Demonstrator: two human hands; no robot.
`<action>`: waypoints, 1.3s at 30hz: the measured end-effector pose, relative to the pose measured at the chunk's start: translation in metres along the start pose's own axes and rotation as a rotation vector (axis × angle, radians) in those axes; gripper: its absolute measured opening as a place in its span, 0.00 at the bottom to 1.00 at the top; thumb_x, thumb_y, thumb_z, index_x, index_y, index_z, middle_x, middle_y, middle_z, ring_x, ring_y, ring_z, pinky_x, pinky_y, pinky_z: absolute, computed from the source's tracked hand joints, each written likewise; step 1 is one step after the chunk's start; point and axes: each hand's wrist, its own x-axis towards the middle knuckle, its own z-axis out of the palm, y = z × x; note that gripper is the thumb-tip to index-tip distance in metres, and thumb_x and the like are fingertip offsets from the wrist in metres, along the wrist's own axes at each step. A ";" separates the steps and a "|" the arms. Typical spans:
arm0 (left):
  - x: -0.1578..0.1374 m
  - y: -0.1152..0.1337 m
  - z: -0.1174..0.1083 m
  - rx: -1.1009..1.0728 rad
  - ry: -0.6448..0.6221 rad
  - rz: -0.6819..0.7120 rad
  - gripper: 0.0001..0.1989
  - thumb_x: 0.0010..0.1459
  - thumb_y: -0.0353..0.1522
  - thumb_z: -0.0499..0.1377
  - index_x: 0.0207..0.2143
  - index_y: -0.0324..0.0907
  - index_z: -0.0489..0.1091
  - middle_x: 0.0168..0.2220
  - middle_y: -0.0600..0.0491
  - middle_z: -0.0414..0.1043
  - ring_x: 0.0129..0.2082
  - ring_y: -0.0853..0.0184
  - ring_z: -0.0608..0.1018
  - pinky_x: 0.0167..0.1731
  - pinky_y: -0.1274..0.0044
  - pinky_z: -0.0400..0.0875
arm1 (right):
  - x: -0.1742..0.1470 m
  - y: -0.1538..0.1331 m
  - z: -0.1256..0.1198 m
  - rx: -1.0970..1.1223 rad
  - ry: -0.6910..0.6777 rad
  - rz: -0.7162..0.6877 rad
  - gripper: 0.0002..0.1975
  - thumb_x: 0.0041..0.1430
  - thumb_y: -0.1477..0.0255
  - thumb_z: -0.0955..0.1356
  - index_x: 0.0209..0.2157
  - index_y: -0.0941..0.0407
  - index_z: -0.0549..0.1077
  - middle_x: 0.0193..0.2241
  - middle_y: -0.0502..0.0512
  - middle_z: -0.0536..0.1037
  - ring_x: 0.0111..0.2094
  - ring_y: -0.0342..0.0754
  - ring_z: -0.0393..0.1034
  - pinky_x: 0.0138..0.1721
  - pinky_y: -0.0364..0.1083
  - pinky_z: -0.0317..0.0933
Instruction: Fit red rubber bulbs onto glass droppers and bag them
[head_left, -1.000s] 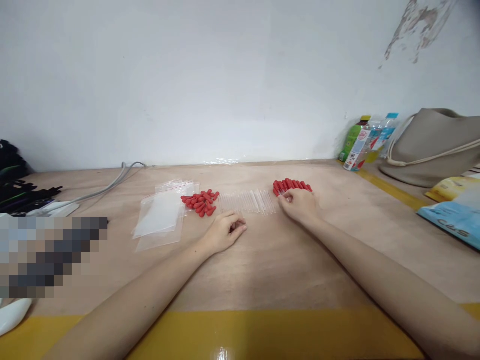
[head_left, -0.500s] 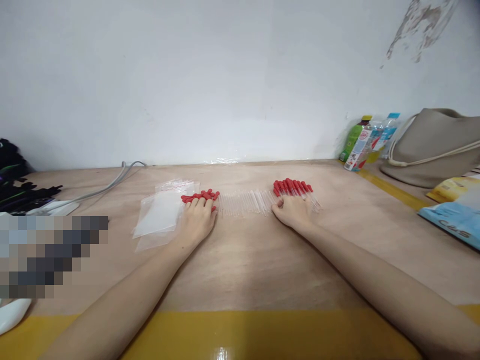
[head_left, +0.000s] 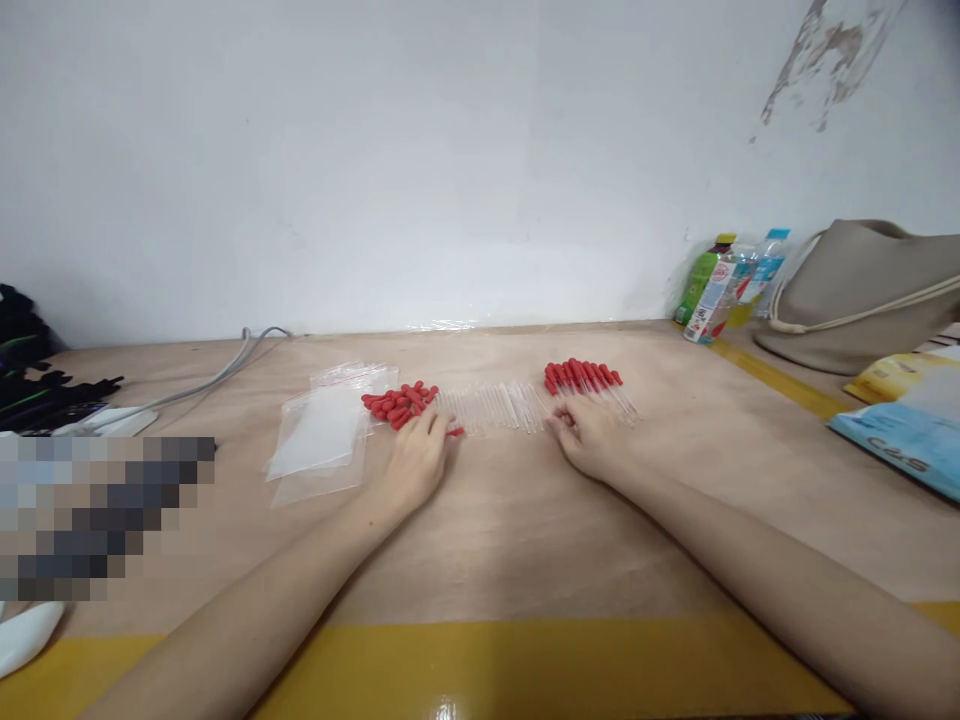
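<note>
Premises appear to be a plain workroom or small workshop, arranged for handwork. I note a wood-toned tabletop point(head_left: 495, 550) with yellow tape point(head_left: 480, 660) along its near edge, standing against a pale wall point(head_left: 375, 170) with a damaged patch point(head_left: 825, 65) at right. Small red bulbs point(head_left: 401, 402), thin clear tubes point(head_left: 516, 406) and plastic bags point(head_left: 319, 440) lie in batches; drink bottles point(head_left: 709, 300) stand far right.

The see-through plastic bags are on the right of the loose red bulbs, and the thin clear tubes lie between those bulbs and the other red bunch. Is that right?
Not quite: the head view shows the plastic bags on the left of the loose red bulbs. The thin clear tubes do lie between those bulbs and the other red bunch.
</note>
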 end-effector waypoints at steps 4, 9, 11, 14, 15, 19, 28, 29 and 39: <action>-0.004 0.009 0.005 -0.334 -0.059 0.138 0.10 0.60 0.30 0.48 0.39 0.41 0.68 0.34 0.50 0.65 0.34 0.67 0.71 0.34 0.76 0.66 | -0.014 0.004 -0.009 0.048 -0.075 -0.213 0.08 0.55 0.68 0.63 0.27 0.57 0.69 0.28 0.55 0.71 0.33 0.47 0.62 0.35 0.46 0.52; -0.001 0.012 0.009 -0.460 -0.032 0.074 0.07 0.57 0.31 0.53 0.33 0.41 0.71 0.31 0.52 0.65 0.32 0.68 0.69 0.34 0.76 0.66 | -0.017 0.004 -0.011 0.098 -0.125 -0.257 0.09 0.54 0.65 0.65 0.31 0.56 0.72 0.31 0.55 0.71 0.35 0.48 0.62 0.37 0.48 0.54; 0.001 0.014 0.009 -0.485 0.001 0.060 0.06 0.57 0.31 0.54 0.32 0.41 0.70 0.31 0.52 0.65 0.32 0.68 0.69 0.33 0.76 0.65 | -0.015 0.000 -0.006 0.118 -0.114 -0.268 0.12 0.53 0.63 0.66 0.37 0.55 0.72 0.34 0.56 0.71 0.37 0.48 0.63 0.39 0.48 0.54; 0.004 0.018 0.009 -0.542 0.027 0.061 0.05 0.58 0.30 0.53 0.33 0.40 0.68 0.31 0.53 0.68 0.32 0.69 0.71 0.34 0.77 0.66 | -0.012 -0.008 0.002 0.121 -0.104 -0.291 0.11 0.54 0.63 0.66 0.37 0.52 0.74 0.34 0.55 0.71 0.37 0.48 0.64 0.39 0.48 0.54; 0.004 0.019 0.009 -0.563 0.023 0.058 0.05 0.58 0.30 0.52 0.33 0.40 0.67 0.31 0.53 0.69 0.32 0.69 0.71 0.34 0.77 0.66 | -0.012 -0.012 0.004 0.118 -0.106 -0.299 0.09 0.55 0.65 0.65 0.34 0.52 0.75 0.33 0.54 0.72 0.36 0.47 0.64 0.38 0.48 0.54; 0.004 0.022 0.008 -0.615 -0.002 0.039 0.05 0.59 0.30 0.52 0.36 0.40 0.66 0.32 0.53 0.73 0.32 0.69 0.74 0.33 0.78 0.68 | -0.010 -0.024 0.004 0.114 -0.116 -0.298 0.08 0.56 0.70 0.64 0.28 0.56 0.73 0.30 0.54 0.73 0.35 0.47 0.64 0.37 0.47 0.53; 0.006 0.024 0.007 -0.597 0.041 0.077 0.08 0.59 0.30 0.52 0.39 0.41 0.69 0.35 0.51 0.75 0.34 0.67 0.76 0.35 0.76 0.70 | -0.015 -0.037 -0.003 0.183 -0.068 -0.204 0.07 0.58 0.71 0.61 0.31 0.57 0.69 0.27 0.50 0.75 0.28 0.42 0.66 0.37 0.46 0.47; 0.006 0.024 0.007 -0.603 0.044 0.072 0.08 0.58 0.31 0.52 0.38 0.40 0.69 0.35 0.51 0.75 0.34 0.67 0.76 0.35 0.76 0.70 | -0.015 -0.038 -0.002 0.185 -0.068 -0.217 0.07 0.58 0.71 0.61 0.31 0.57 0.69 0.27 0.50 0.75 0.27 0.42 0.66 0.37 0.46 0.47; 0.007 0.028 0.009 -0.957 -0.061 -0.105 0.09 0.58 0.33 0.52 0.33 0.37 0.69 0.22 0.56 0.69 0.22 0.73 0.72 0.25 0.81 0.68 | -0.013 -0.034 0.005 0.325 -0.149 -0.300 0.06 0.58 0.71 0.62 0.32 0.56 0.68 0.27 0.49 0.74 0.28 0.41 0.65 0.38 0.45 0.49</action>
